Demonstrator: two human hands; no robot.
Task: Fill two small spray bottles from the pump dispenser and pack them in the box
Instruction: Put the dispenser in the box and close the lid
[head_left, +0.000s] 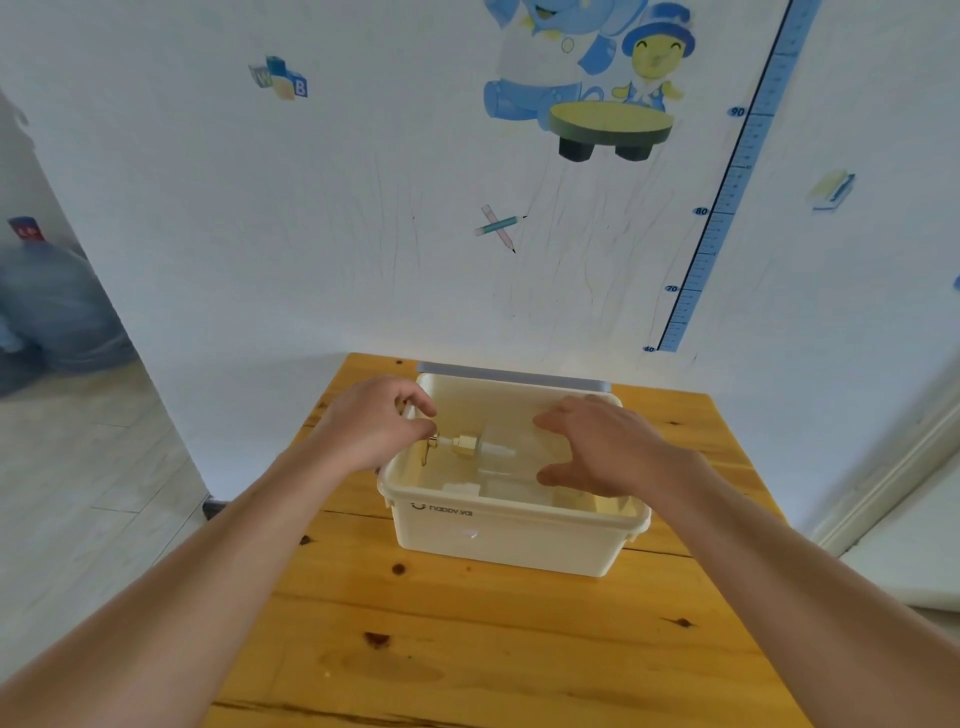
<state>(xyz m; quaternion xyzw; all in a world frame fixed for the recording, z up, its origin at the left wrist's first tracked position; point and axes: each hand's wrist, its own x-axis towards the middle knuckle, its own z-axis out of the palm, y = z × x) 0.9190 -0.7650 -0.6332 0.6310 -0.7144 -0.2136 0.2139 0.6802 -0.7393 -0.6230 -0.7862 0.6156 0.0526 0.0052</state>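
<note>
A white plastic box stands on the wooden table. Inside it the clear pump dispenser lies on its side, gold collar and pump head pointing left. My left hand pinches the gold pump head at the box's left rim. My right hand spans the clear bottle body from above, thumb near me and fingers on the far side. A small clear spray bottle with a white cap lies on the box floor along the near wall. Any second spray bottle is hidden or too faint to tell.
The box's grey-blue lid stands behind it against the wall. The table's far edge meets the decorated wall. To the left are tiled floor and a large water jug; a white mat or ledge lies at the right.
</note>
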